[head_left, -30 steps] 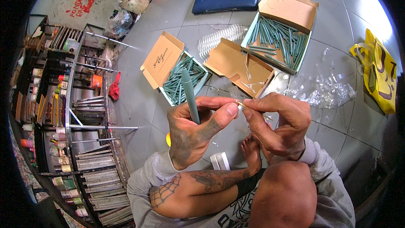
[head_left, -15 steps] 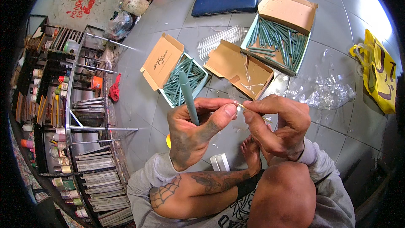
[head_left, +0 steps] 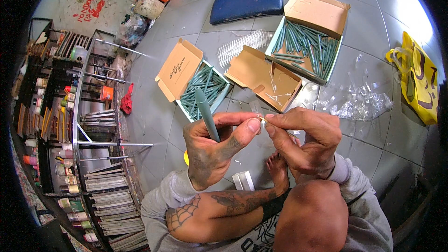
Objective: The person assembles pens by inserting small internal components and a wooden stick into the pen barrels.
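In my left hand [head_left: 205, 154] a grey-green pen-like stick [head_left: 204, 112] with a tapered tip stands up between thumb and fingers. The same thumb and forefinger pinch a tiny pale piece [head_left: 262, 120], its kind too small to tell. My right hand [head_left: 310, 135] meets it there, thumb and forefinger closed on the piece's other side. Beyond my hands lies a cardboard box [head_left: 163, 77] of similar green sticks [head_left: 205, 88]. Farther right, a second box [head_left: 317, 11] holds more of them. Between these is an open brown box [head_left: 252, 67] with a few thin white bits inside.
Crumpled clear plastic [head_left: 361, 102] lies on the tiles, with a yellow bag [head_left: 415, 81] to its right. Clear ridged plastic [head_left: 240, 49] and a blue cushion [head_left: 249, 1] sit farther off. A small white box [head_left: 243, 180] is near my foot. A metal rack [head_left: 79, 107] stands left.
Both hands have shifted slightly left, still meeting at the tiny piece. The green stick has moved a little left and down along with my left hand.
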`<state>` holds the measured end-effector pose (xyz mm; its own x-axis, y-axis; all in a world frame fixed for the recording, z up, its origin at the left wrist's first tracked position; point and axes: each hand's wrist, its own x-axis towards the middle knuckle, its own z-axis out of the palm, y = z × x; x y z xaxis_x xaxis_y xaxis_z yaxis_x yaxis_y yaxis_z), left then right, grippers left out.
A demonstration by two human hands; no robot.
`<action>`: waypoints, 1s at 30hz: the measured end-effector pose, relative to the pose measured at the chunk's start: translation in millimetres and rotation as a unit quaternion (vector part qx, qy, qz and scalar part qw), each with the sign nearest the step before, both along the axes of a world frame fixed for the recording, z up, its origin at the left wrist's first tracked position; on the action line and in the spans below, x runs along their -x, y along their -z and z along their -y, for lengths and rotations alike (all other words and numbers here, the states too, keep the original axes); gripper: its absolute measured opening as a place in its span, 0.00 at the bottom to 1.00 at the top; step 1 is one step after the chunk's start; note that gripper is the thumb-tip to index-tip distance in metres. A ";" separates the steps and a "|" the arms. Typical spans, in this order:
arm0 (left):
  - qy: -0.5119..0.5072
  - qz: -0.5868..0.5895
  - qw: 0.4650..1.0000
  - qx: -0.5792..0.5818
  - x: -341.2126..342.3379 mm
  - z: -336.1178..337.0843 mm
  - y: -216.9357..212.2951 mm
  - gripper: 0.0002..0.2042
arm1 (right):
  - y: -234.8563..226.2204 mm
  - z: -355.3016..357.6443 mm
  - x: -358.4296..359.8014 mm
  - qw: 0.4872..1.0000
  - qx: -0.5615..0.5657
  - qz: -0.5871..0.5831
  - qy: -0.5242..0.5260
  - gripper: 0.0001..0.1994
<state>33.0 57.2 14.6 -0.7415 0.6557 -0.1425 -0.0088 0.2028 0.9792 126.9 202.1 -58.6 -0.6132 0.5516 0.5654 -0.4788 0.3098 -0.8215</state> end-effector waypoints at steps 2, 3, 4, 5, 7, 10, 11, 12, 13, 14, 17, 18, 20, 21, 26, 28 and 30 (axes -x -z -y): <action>0.000 0.005 1.000 -0.020 0.1 -0.3 1.9 0.09 | 1.0 -0.9 0.0 1.000 0.003 -0.001 -0.004 0.08; -0.001 0.008 1.000 -0.016 0.1 -0.3 1.6 0.09 | 1.3 -1.4 0.0 1.000 0.004 -0.001 -0.006 0.08; -0.003 0.011 1.000 -0.012 0.2 -0.3 0.9 0.09 | 1.2 -1.4 -0.1 1.000 0.009 -0.001 -0.010 0.07; -0.005 0.014 1.000 -0.009 0.3 -0.3 0.4 0.09 | 0.9 -1.3 -0.1 1.000 0.015 0.000 -0.015 0.07; -0.006 0.022 1.000 -0.016 0.9 -0.2 1.0 0.10 | 0.5 -0.8 0.1 0.999 0.028 0.002 -0.023 0.07; -0.004 0.037 0.999 -0.029 -0.1 -1.3 -0.1 0.10 | 0.7 -0.5 -1.3 0.998 0.051 0.003 -0.035 0.07; -0.005 0.042 0.999 -0.032 -0.1 -0.9 -0.5 0.10 | 1.5 0.1 -0.7 0.997 0.061 0.003 -0.043 0.07; -0.005 0.047 0.998 -0.035 -0.3 -0.5 -1.0 0.10 | 1.7 0.5 -0.3 0.996 0.070 0.004 -0.051 0.07; -0.005 0.050 0.998 -0.038 -0.5 0.2 -0.9 0.10 | 1.3 0.5 -0.2 0.996 0.072 0.006 -0.056 0.06; -0.005 0.053 0.998 -0.039 -0.5 0.2 -0.6 0.10 | 1.1 0.0 -0.4 0.996 0.074 0.009 -0.059 0.06; -0.010 0.063 0.997 -0.035 -0.5 -1.1 -1.6 0.10 | -0.5 -1.9 -1.4 0.994 0.080 0.020 -0.070 0.06; -0.009 0.064 0.997 -0.028 -0.1 -0.8 -2.2 0.11 | -1.0 -2.5 -1.6 0.994 0.082 0.024 -0.074 0.06; -0.007 0.067 0.998 -0.016 1.2 0.3 -2.8 0.11 | 1.0 -2.6 -1.7 0.991 0.101 0.031 -0.088 0.06; -0.006 0.062 0.998 -0.015 1.6 0.5 -2.0 0.12 | 1.7 -2.6 -1.7 0.989 0.110 0.035 -0.095 0.06; -0.009 0.037 0.999 -0.002 3.7 1.5 0.1 0.12 | 1.9 -1.8 0.1 0.988 0.118 0.043 -0.085 0.06; -0.026 0.035 0.999 -0.019 2.5 -2.7 2.5 0.11 | 1.8 1.2 0.2 0.989 0.142 0.018 -0.040 0.06; -0.038 0.036 0.999 -0.012 2.6 -4.3 1.8 0.11 | -0.3 9.5 -0.6 0.981 0.190 -0.033 0.034 0.07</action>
<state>30.5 61.5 12.9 -0.7777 0.6020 -0.1812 -0.0932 0.1747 0.9802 127.5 192.5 -58.3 -0.5362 0.7690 0.3481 -0.5234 0.0207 -0.8519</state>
